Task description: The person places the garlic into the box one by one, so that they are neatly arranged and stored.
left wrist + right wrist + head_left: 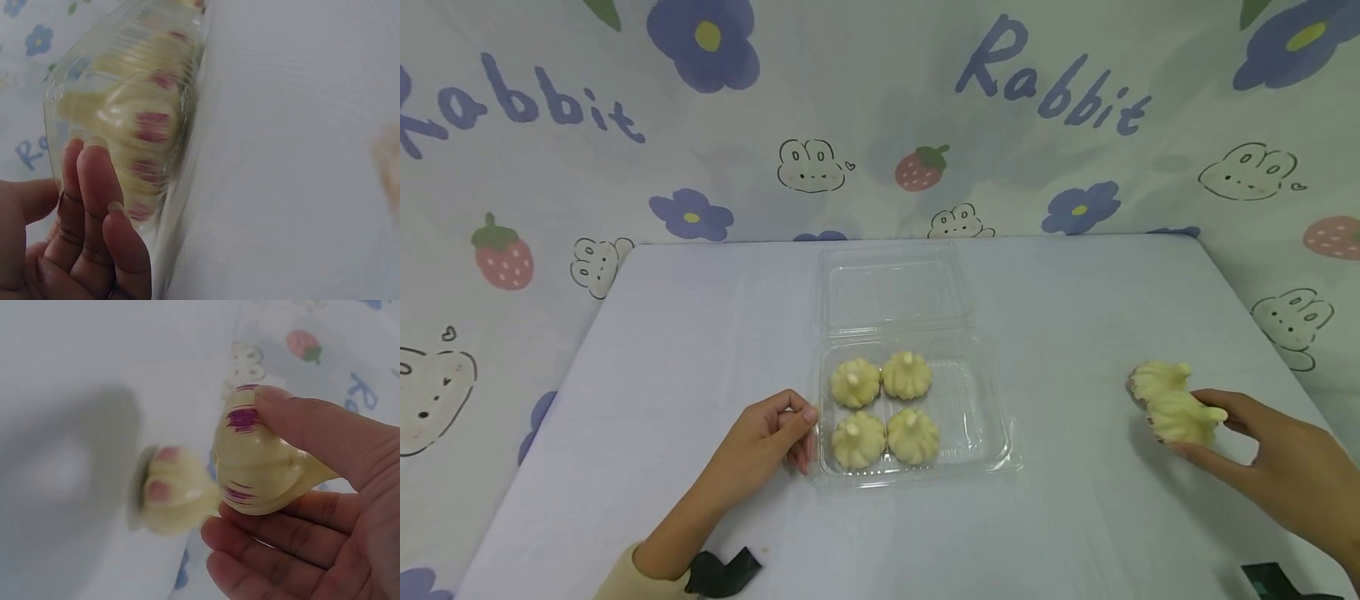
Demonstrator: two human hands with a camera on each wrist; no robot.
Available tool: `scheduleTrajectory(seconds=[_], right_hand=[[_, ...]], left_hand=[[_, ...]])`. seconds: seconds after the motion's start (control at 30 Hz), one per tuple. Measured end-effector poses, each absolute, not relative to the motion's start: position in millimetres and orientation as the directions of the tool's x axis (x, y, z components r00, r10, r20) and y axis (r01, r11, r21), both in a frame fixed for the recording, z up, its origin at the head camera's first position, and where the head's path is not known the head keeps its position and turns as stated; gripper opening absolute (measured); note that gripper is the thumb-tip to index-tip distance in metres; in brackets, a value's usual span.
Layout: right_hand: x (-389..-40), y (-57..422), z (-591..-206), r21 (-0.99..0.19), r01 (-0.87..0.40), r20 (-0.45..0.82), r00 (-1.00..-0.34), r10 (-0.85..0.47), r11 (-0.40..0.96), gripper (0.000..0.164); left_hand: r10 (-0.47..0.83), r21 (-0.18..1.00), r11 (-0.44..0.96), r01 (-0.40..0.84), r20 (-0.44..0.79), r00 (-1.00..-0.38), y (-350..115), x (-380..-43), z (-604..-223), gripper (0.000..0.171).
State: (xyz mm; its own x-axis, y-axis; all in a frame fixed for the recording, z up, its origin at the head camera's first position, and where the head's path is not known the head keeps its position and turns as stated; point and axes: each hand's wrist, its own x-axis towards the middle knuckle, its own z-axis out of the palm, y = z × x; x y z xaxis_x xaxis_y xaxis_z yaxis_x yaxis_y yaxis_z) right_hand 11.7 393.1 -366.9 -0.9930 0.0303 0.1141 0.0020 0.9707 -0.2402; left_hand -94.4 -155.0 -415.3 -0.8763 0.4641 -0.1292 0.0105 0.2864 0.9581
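Note:
My right hand (1292,467) holds a pale yellow garlic bulb (1182,417) between thumb and fingers, lifted over the right side of the table. Purple streaks mark this bulb in the right wrist view. Just beyond it a second garlic bulb (178,490) sits on the table. At the middle lies a clear plastic container (973,408) with its lid (891,296) folded back. Several garlic bulbs (912,436) fill its left and centre part, stems up. My left hand (767,442) pinches the container's left rim, thumb on top and fingertips (100,181) against the outer wall.
A white cloth covers the table (700,333). Behind it and along both sides hangs a patterned curtain (865,108) with rabbits, strawberries and flowers. Black straps (724,573) show near both wrists at the front.

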Motion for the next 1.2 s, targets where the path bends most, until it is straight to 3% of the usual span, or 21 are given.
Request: scheduleTrajectory(seconds=[0.23, 0.57, 0.87, 1.2], right_hand=[[-2, 363, -344, -0.253, -0.168, 0.225, -0.968, -0.111, 0.953, 0.073], [-25, 325, -324, -0.278, -0.211, 0.125, -0.975, -0.182, 0.937, 0.072], [-54, 281, -321, -0.26, -0.452, 0.25, -0.885, -0.393, 0.853, 0.069], [-74, 255, -324, -0.297, -0.509, 0.249, -0.858, -0.449, 0.808, 0.063]], left_hand=[[0.471, 0.963, 0.27, 0.019, -0.115, -0.874, -155, -95, -417, 0.029], [0.486, 0.969, 0.245, 0.031, -0.096, -0.869, -155, -96, -420, 0.027], [0.482, 0.97, 0.241, 0.025, -0.098, -0.87, -157, -95, -422, 0.029], [0.493, 0.97, 0.243, 0.022, -0.104, -0.864, -158, -96, -425, 0.03]])
